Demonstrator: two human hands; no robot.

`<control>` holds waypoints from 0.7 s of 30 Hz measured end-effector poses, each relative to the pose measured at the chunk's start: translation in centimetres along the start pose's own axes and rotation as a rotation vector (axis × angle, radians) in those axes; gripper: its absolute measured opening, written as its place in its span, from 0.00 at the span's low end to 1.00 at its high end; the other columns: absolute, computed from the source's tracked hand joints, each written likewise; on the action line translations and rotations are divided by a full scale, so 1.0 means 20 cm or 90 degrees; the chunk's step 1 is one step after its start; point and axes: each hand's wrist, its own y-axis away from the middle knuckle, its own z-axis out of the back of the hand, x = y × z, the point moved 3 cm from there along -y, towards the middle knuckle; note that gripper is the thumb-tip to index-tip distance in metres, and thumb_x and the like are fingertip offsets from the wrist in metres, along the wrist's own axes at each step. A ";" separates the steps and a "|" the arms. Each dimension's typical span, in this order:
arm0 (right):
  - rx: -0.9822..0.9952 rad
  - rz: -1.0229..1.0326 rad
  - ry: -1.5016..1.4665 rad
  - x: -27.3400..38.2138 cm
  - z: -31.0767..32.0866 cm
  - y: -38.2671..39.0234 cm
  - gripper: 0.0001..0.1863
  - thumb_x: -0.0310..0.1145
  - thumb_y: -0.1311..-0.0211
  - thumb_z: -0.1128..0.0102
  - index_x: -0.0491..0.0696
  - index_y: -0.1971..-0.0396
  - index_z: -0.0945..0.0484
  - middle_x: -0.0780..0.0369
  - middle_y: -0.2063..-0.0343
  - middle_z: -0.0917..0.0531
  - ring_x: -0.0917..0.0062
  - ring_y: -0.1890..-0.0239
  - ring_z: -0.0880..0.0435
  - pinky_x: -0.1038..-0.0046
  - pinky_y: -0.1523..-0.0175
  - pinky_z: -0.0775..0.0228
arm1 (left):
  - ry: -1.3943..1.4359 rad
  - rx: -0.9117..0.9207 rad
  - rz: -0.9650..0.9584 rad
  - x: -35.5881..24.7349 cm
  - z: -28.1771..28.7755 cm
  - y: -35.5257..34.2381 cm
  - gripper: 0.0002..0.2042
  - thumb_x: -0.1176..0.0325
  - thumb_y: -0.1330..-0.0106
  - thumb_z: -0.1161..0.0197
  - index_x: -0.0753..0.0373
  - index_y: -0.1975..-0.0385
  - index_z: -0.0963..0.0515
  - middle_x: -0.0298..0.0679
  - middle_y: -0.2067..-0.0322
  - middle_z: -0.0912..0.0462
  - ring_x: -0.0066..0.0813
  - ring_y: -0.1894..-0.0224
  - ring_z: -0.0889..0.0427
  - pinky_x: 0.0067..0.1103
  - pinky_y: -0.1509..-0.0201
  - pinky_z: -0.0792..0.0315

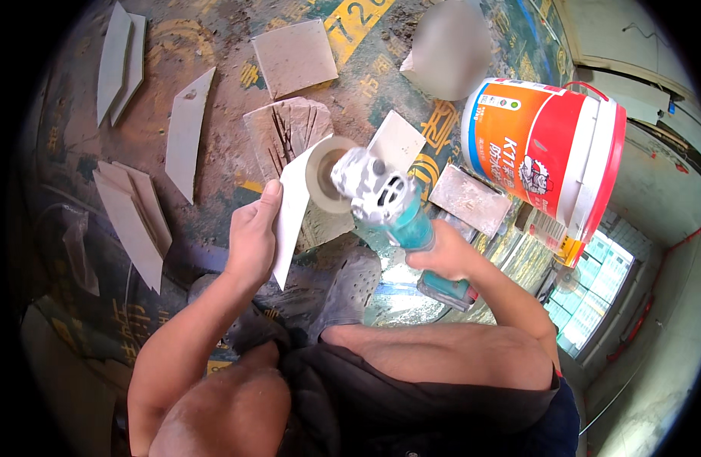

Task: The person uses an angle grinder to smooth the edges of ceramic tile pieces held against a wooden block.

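Observation:
My left hand [251, 238] grips a narrow white tile piece [292, 209], thumb on its face and fingers behind it. The piece stands tilted, coming to a point at its lower end. My right hand [445, 255] is wrapped round the teal body of an angle grinder [388, 199], whose head is coated in pale dust. The grinder's round disc [317, 180] lies close along the tile's right edge; whether they touch, I cannot tell. Beneath them rests a slab scored with dark grooves [297, 126], partly hidden by the tile and disc.
Several cut tile pieces [189, 137] lie on the dusty printed floor sheet at left. A square tile [295, 59] is beyond the slab, and smaller tiles [472, 199] lie to the right. A large orange-and-red bucket [544, 145] stands at right. My shoes [352, 282] are close below the slab.

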 end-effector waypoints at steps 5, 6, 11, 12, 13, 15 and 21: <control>0.047 0.019 0.050 0.01 -0.09 0.10 0.17 0.34 0.56 0.30 0.42 0.65 0.19 0.61 0.74 0.16 0.77 0.70 0.20 0.70 0.58 0.26 | 0.021 0.012 -0.007 0.01 0.00 0.00 0.27 0.47 0.23 0.46 0.69 0.71 0.18 0.34 0.75 0.19 0.16 0.76 0.26 0.17 0.71 0.32; 0.044 0.024 0.046 0.02 -0.11 0.12 0.17 0.34 0.56 0.30 0.42 0.65 0.19 0.60 0.74 0.16 0.77 0.70 0.20 0.69 0.58 0.26 | 0.036 0.009 -0.003 0.00 -0.01 0.00 0.27 0.47 0.23 0.46 0.69 0.71 0.18 0.34 0.74 0.18 0.16 0.75 0.25 0.17 0.70 0.31; 0.039 0.058 0.100 -0.01 -0.13 0.12 0.17 0.34 0.56 0.30 0.42 0.66 0.19 0.59 0.73 0.15 0.76 0.69 0.19 0.68 0.57 0.25 | 0.068 -0.003 0.003 -0.02 -0.03 0.01 0.27 0.47 0.23 0.45 0.71 0.68 0.17 0.37 0.72 0.16 0.18 0.73 0.22 0.17 0.67 0.28; 0.035 0.041 0.087 -0.02 -0.12 0.11 0.16 0.34 0.56 0.30 0.42 0.66 0.19 0.59 0.73 0.15 0.77 0.70 0.19 0.69 0.57 0.26 | 0.059 0.005 0.006 -0.02 -0.02 0.01 0.27 0.47 0.23 0.45 0.71 0.67 0.17 0.37 0.72 0.16 0.18 0.74 0.22 0.17 0.68 0.28; 0.031 0.024 0.073 -0.02 -0.10 0.10 0.16 0.34 0.56 0.30 0.42 0.66 0.19 0.60 0.74 0.16 0.77 0.70 0.20 0.69 0.58 0.26 | 0.050 0.014 0.009 -0.02 -0.01 0.01 0.27 0.47 0.23 0.45 0.71 0.67 0.17 0.37 0.72 0.16 0.18 0.74 0.22 0.17 0.68 0.28; 0.029 0.004 0.049 -0.02 -0.06 0.06 0.16 0.34 0.56 0.31 0.42 0.67 0.19 0.61 0.74 0.17 0.78 0.71 0.21 0.69 0.59 0.26 | 0.039 0.027 0.015 -0.01 0.00 0.00 0.27 0.47 0.23 0.45 0.71 0.67 0.17 0.37 0.72 0.16 0.18 0.75 0.22 0.17 0.69 0.28; 0.000 0.016 0.011 -0.05 0.01 -0.01 0.17 0.35 0.54 0.31 0.40 0.65 0.18 0.60 0.74 0.15 0.76 0.70 0.18 0.69 0.59 0.25 | 0.047 -0.018 0.021 -0.02 -0.03 0.01 0.27 0.47 0.23 0.46 0.70 0.68 0.18 0.34 0.75 0.18 0.17 0.78 0.25 0.17 0.74 0.32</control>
